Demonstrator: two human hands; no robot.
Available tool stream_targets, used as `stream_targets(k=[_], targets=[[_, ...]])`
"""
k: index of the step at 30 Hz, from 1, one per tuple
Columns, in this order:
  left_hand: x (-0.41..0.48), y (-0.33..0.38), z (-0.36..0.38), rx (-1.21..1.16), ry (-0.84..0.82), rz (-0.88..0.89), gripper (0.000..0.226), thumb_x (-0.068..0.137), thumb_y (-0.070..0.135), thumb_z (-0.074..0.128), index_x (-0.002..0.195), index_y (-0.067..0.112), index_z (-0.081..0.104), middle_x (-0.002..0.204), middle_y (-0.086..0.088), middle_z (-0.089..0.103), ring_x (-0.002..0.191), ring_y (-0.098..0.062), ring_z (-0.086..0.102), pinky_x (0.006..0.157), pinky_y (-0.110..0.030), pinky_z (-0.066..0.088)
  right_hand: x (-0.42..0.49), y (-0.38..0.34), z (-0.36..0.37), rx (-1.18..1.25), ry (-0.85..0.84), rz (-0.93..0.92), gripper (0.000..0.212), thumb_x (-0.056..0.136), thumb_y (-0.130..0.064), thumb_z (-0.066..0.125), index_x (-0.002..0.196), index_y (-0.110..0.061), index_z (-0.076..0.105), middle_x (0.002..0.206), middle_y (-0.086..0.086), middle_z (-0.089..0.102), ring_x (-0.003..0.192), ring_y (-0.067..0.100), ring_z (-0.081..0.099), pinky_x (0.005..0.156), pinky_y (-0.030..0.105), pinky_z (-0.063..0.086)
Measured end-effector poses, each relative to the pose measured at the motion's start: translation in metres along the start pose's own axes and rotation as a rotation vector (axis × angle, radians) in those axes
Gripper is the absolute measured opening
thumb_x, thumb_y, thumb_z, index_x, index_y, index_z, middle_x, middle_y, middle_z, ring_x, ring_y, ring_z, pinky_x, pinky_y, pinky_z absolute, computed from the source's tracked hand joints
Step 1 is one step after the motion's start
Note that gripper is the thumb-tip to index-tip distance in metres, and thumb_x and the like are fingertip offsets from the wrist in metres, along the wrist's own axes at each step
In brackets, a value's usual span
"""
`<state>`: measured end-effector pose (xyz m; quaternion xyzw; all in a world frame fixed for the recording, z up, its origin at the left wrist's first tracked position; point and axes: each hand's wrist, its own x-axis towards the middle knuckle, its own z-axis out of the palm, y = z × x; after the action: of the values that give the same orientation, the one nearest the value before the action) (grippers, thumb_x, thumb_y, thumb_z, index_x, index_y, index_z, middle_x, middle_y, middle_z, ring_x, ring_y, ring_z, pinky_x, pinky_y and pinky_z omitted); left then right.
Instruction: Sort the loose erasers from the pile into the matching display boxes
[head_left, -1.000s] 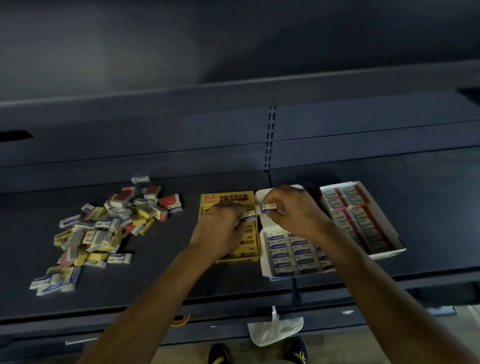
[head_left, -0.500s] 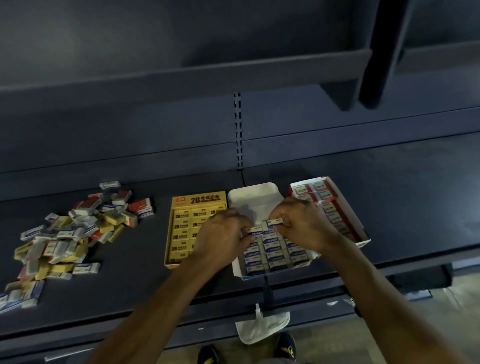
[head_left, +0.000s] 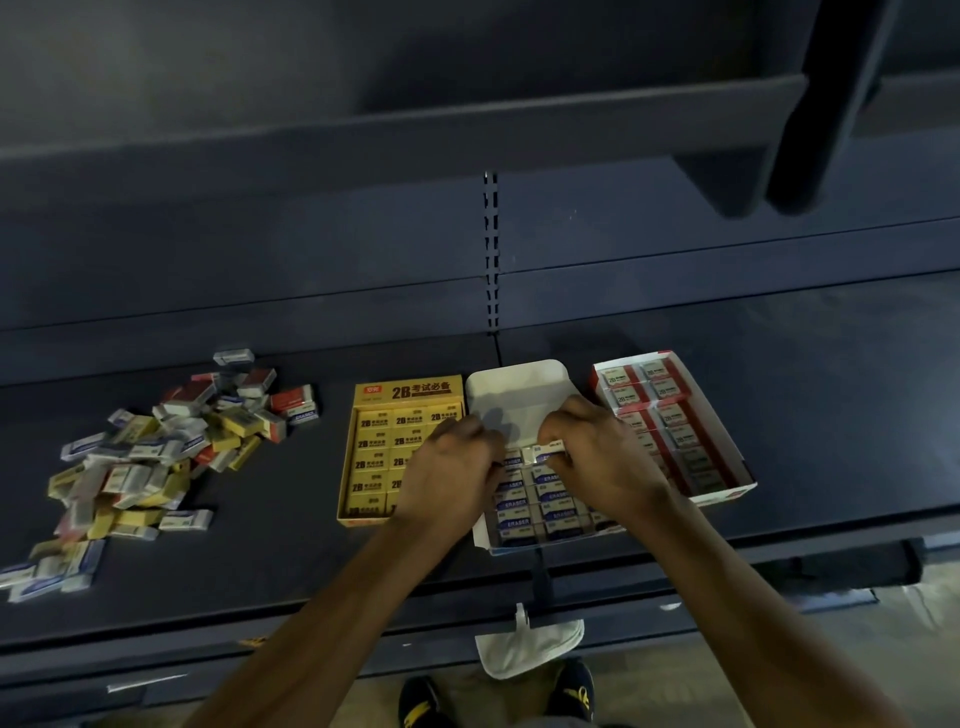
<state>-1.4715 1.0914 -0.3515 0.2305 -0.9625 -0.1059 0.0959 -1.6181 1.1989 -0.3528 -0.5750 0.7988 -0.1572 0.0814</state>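
Three display boxes stand side by side on the dark shelf: a yellow 2B box (head_left: 408, 392), a white box (head_left: 517, 395) with rows of blue-labelled erasers, and a red box (head_left: 724, 449) on the right. Both hands hover over the white box's top row. My right hand (head_left: 597, 457) pinches a blue-and-white eraser (head_left: 549, 450) at that row. My left hand (head_left: 449, 475) has its fingers curled at the row's left end; what it holds is hidden. The loose pile (head_left: 150, 457) of mixed erasers lies far left.
A shelf upright with slots (head_left: 491, 249) runs up the back panel behind the boxes. A white cloth (head_left: 527, 647) hangs below the shelf's front edge (head_left: 311, 623). My shoes show on the floor beneath.
Both hands have moved from above the yellow box and white flap down onto the top row of the white box, carrying blue erasers. The camera has panned right.
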Motion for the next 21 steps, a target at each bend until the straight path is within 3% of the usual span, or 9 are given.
stream_targets(k=[6,11,16,18,21], targets=[[0.001,-0.002,-0.001,-0.059,-0.030,-0.009,0.015,0.088,0.026,0.059,0.099,0.018,0.066,0.108,0.000,0.058,0.102,-0.019,0.055,0.080,-0.028,0.048,0.000,-0.003,0.005,0.005,0.066,-0.028,0.011,0.077,-0.009,0.069,0.088,-0.011,0.066,0.103,0.007,0.059,0.092,0.028,0.063,0.070,0.037,0.057],[0.002,-0.003,-0.001,-0.068,-0.024,0.008,0.015,0.088,0.023,0.059,0.099,0.018,0.067,0.107,0.000,0.058,0.103,-0.020,0.055,0.081,-0.029,0.047,0.000,-0.005,0.007,0.005,0.054,-0.013,0.005,0.083,-0.011,0.062,0.082,-0.011,0.067,0.093,0.006,0.064,0.084,0.024,0.064,0.068,0.034,0.055],[0.001,-0.009,0.000,-0.102,0.009,0.032,0.014,0.082,0.032,0.067,0.083,0.018,0.069,0.087,0.000,0.061,0.082,-0.020,0.060,0.063,-0.028,0.050,0.003,-0.013,0.003,-0.015,0.040,0.022,0.007,0.083,-0.016,0.062,0.088,-0.017,0.066,0.098,0.003,0.065,0.093,0.021,0.063,0.072,0.033,0.055],[-0.003,-0.015,-0.002,-0.132,0.057,0.026,0.023,0.084,0.039,0.059,0.075,0.020,0.068,0.080,0.003,0.061,0.073,-0.016,0.059,0.055,-0.025,0.049,0.005,-0.020,0.002,-0.010,0.075,0.045,0.012,0.081,-0.016,0.064,0.093,-0.017,0.067,0.100,0.003,0.066,0.096,0.021,0.062,0.072,0.033,0.055],[-0.013,-0.028,-0.009,-0.154,0.110,0.003,0.029,0.084,0.039,0.045,0.078,0.021,0.068,0.082,0.005,0.061,0.072,-0.013,0.059,0.056,-0.022,0.046,0.011,-0.035,0.004,0.004,0.119,0.035,0.011,0.085,-0.020,0.061,0.095,-0.018,0.066,0.102,0.000,0.064,0.096,0.018,0.060,0.072,0.026,0.049]])
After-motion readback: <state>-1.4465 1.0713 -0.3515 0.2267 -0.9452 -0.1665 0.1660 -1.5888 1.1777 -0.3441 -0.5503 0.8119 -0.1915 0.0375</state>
